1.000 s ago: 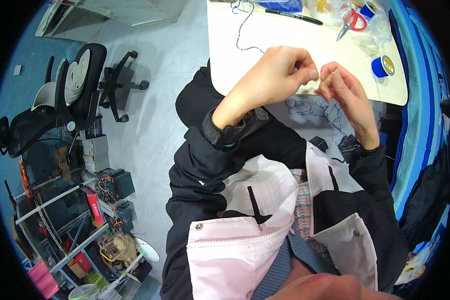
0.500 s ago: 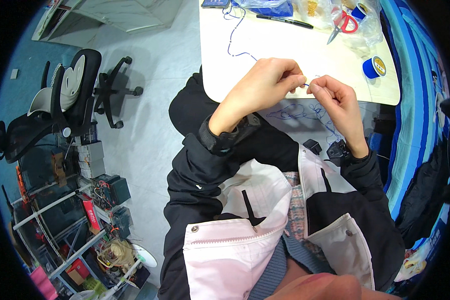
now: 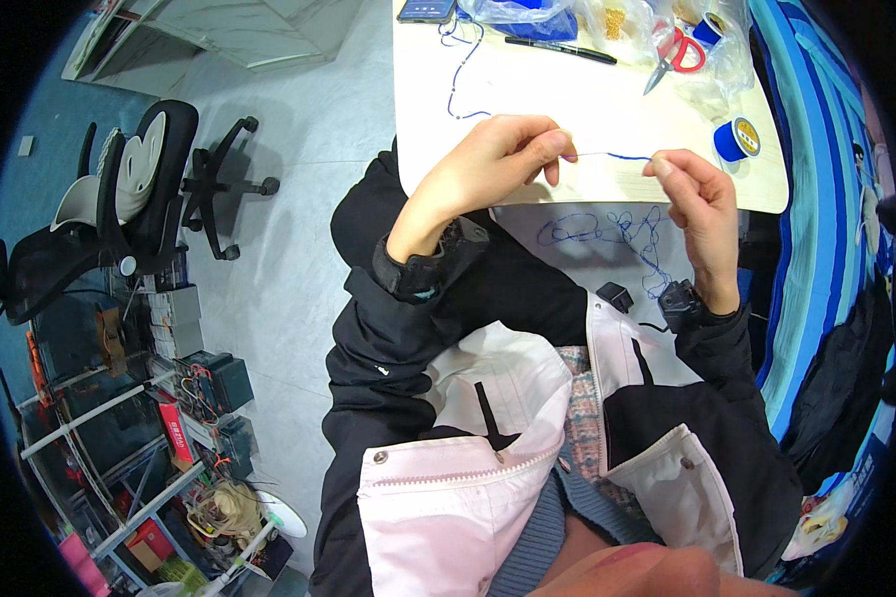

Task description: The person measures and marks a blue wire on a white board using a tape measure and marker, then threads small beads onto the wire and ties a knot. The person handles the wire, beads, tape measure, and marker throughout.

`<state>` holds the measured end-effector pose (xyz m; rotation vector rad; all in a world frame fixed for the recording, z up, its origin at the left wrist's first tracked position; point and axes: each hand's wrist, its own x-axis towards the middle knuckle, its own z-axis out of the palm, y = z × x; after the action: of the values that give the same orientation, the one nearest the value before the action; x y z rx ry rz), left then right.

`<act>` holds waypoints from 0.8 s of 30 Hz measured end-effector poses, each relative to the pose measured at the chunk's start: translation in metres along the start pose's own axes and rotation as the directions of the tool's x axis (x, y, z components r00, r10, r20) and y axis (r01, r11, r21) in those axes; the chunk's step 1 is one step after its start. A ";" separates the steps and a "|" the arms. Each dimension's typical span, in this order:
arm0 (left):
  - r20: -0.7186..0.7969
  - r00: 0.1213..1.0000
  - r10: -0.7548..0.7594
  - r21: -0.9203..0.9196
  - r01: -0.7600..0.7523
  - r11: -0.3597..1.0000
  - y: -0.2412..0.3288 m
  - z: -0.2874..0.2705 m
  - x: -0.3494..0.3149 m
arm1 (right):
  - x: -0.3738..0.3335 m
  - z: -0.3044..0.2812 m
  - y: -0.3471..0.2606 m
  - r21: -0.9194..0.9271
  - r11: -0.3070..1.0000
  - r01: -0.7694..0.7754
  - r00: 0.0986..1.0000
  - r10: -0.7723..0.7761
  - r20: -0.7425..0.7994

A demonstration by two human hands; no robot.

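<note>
My left hand (image 3: 503, 161) is over the front part of the table, thumb and forefinger pinched on a thin pale strand, too fine to tell its kind. It runs straight across to a blue cord (image 3: 627, 156), whose other end my right hand (image 3: 702, 199) pinches between thumb and fingers. A further length of blue cord with small white beads (image 3: 455, 90) curves over the table and passes behind my left hand. Below the table edge, a loose tangle of blue cord (image 3: 622, 231) hangs near my right wrist.
On the pale table (image 3: 528, 90) are a blue spool (image 3: 735, 140), red-handled scissors (image 3: 677, 55), a black pen (image 3: 560, 50), a phone (image 3: 426, 10) and plastic bags with golden beads (image 3: 615, 22). Blue striped cloth (image 3: 816, 199) hangs along the right. An office chair (image 3: 139, 199) stands left.
My hands have moved apart, the right one to the right and the left slightly left. The cord and pale strand between them now show at greater length.
</note>
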<state>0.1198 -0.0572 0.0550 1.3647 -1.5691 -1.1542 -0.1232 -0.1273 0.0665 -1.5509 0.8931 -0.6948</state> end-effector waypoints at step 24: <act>-0.219 0.971 -0.090 0.090 0.112 0.990 -0.017 -0.033 -0.004 | -0.010 -0.111 0.073 0.391 0.920 0.038 0.902 0.137 -0.409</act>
<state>0.1568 -0.0583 0.0491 1.5969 -1.4334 -0.9597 -0.2329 -0.1814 0.0136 -1.0254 1.0376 -1.1331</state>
